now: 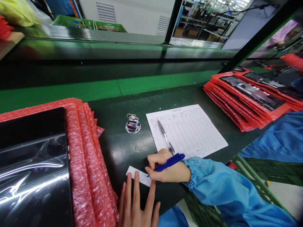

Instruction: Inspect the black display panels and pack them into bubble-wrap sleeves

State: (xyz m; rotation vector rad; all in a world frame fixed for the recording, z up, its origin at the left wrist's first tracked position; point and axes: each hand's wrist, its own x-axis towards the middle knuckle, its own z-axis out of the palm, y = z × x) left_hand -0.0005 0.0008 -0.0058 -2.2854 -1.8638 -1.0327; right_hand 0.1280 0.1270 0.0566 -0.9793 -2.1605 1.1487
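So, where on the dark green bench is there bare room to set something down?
Between the left-hand red bubble-wrap stack and the round silver counter; between counter and white paper slip; also beyond the white printed form. It is crowded at the slip: left hand pressing, right hand holding a blue plastic pen.

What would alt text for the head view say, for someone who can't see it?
The right hand holds a blue pen to a small white slip that the left hand presses flat on a dark table. Beyond lies a printed form; red bubble-wrap stacks flank both sides.
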